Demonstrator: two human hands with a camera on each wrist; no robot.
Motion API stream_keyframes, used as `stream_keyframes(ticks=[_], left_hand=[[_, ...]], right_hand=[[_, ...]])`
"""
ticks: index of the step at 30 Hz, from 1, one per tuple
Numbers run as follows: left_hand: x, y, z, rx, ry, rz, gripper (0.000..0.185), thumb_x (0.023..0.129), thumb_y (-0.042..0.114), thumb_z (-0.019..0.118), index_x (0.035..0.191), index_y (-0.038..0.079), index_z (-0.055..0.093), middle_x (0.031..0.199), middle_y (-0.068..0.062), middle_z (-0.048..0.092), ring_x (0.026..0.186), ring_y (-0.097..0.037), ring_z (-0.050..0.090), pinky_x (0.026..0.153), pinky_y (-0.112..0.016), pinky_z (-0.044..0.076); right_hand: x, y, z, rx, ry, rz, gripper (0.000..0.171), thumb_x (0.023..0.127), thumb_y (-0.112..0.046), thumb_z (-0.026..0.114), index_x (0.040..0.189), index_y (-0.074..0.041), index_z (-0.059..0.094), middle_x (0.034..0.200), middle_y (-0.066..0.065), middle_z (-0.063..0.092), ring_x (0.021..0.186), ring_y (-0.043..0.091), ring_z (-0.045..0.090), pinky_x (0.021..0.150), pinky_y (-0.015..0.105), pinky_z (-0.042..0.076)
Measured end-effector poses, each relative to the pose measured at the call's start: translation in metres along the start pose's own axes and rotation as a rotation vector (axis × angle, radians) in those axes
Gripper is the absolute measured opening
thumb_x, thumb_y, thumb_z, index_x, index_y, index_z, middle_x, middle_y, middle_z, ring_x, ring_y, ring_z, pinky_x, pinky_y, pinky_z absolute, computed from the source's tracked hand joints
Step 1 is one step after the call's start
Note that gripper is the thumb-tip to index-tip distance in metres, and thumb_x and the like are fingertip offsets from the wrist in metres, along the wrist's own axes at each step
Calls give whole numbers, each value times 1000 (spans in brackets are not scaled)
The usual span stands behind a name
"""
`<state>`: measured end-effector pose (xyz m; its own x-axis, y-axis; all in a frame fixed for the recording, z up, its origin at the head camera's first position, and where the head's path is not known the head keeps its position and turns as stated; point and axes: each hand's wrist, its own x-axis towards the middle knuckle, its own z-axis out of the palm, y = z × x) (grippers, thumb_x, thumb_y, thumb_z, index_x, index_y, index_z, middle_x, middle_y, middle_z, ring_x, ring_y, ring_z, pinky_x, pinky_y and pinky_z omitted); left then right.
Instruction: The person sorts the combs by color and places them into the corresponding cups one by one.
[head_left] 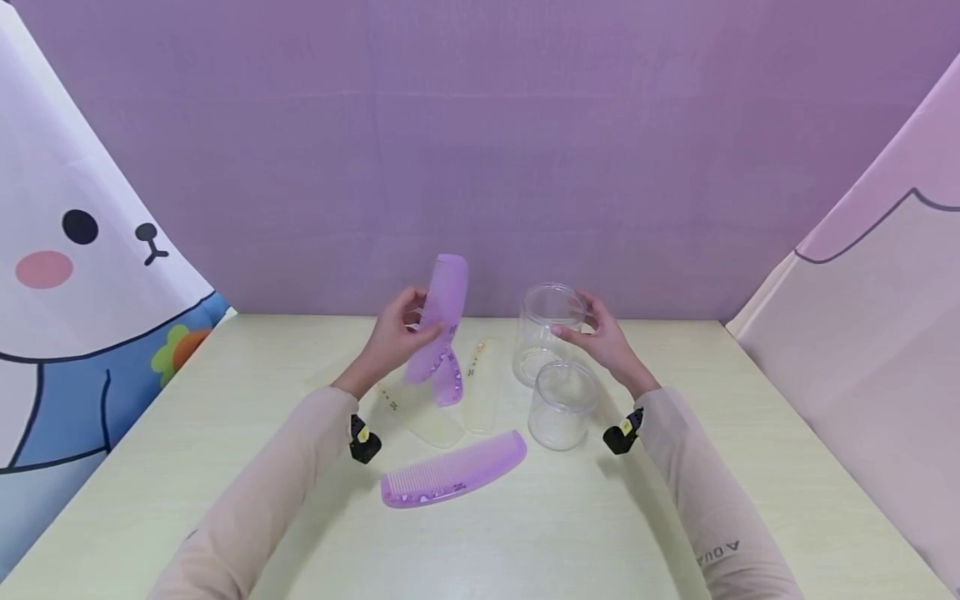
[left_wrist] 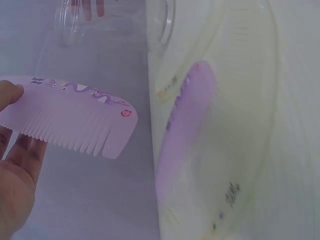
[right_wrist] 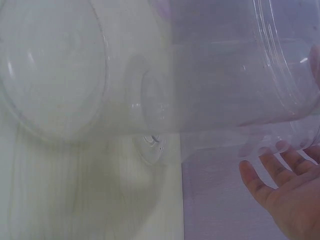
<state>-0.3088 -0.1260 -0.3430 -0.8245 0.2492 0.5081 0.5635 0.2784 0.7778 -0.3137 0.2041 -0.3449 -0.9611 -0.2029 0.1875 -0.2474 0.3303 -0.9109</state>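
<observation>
My left hand (head_left: 392, 340) pinches a purple comb (head_left: 447, 292) above the table, thumb on its front and fingers behind. Its printed end and teeth show in the left wrist view. Partly behind it, a second purple comb (head_left: 448, 385) lies on the table. My right hand (head_left: 609, 342) holds a tall clear jar (head_left: 532, 337) near its rim, thumb on one side and fingers on the other. Through the transparent wall, the exact finger contact is hard to see. A shorter clear jar (head_left: 562, 417) stands just in front of the tall one.
A third purple comb (head_left: 453, 471) lies nearest the front. Pale, see-through yellowish combs lie on the table, one flat (head_left: 431, 423) below the left hand and another pale comb (head_left: 482, 392) by the tall jar. A purple backdrop (head_left: 480, 167) rises behind the table (head_left: 510, 542).
</observation>
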Motion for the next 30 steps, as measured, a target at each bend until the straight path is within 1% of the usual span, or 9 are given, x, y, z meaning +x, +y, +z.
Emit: stream_keyframes(ticks=[3,6,9,13,16,23,24,27,30], left_hand=[[6,4,6,-17,3,1,38,80,4,67,111,0,48,109,-20,60,86,-33,64,68,-32,56],[13,8,11,-30,9,-6,38,80,5,67,113,1,47,112,-20,58,88,-34,63,72,-35,56],[21,13,15,-39,25,-20,40,80,5,67,114,2,46,116,-19,57,91,-33,62,76,-36,55],[33,21,19,-54,51,-18,42,80,5,67,116,2,45,119,-18,56,94,-33,61,79,-39,54],[40,30,22,-79,63,-9,42,81,4,66,118,2,45,119,-19,56,93,-35,61,80,-40,53],[48,67,31,-101,90,11,37,83,-3,60,117,-5,43,120,-25,54,94,-39,60,82,-40,53],[50,69,33,-104,98,14,37,83,-3,60,116,-6,43,120,-25,54,95,-39,60,82,-40,53],[54,77,38,-109,126,32,34,84,-4,58,113,-7,43,117,-25,55,97,-38,59,84,-39,52],[59,82,42,-130,160,54,32,83,-5,58,111,-9,42,114,-27,54,99,-38,58,86,-40,51]], right_hand=[[-5,-10,1,7,-6,-6,81,82,-17,67,145,-8,17,146,21,27,133,40,27,105,54,31],[-7,-14,2,4,-6,-13,80,83,-14,66,144,-6,16,145,22,26,132,40,28,104,53,32],[-8,-15,2,3,-4,-11,79,83,-13,65,144,-4,16,145,22,27,132,40,28,104,53,33],[-6,-12,2,9,-8,-9,79,83,-13,65,144,-4,16,146,21,27,132,40,28,104,53,33],[-3,-7,1,24,-9,-9,81,82,-14,67,144,-5,16,146,21,27,133,40,27,104,54,32],[7,14,-1,17,5,-22,82,81,-20,69,145,-13,18,147,15,28,133,35,30,104,52,33],[7,16,-1,11,7,-25,82,81,-21,69,145,-14,18,147,15,28,133,35,30,104,52,33],[7,15,0,14,7,-28,82,81,-21,69,145,-13,17,147,14,29,133,36,30,104,52,32],[4,8,1,31,1,-26,82,81,-18,69,145,-9,17,147,17,28,133,38,29,105,54,31]])
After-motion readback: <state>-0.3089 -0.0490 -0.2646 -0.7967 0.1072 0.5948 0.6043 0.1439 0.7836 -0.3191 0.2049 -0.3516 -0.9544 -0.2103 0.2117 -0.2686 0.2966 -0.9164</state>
